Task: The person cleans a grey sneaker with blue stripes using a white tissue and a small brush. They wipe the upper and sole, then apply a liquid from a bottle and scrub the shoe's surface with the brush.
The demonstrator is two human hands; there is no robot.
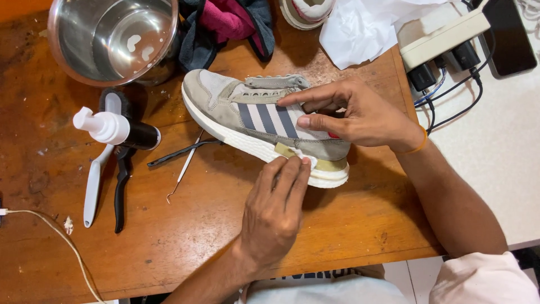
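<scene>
A grey sneaker with dark blue stripes and a white sole lies on its side on the wooden table, toe pointing left. My right hand grips its heel and upper, index finger stretched across the collar. My left hand presses a small white wipe against the sole's edge near the tan heel patch, fingertips on the wipe.
A steel pot stands at the back left beside dark and pink cloths. A pump bottle, white-handled brush, black pliers, hooked pick and black lace lie left. White paper, power strip and phone sit at the right.
</scene>
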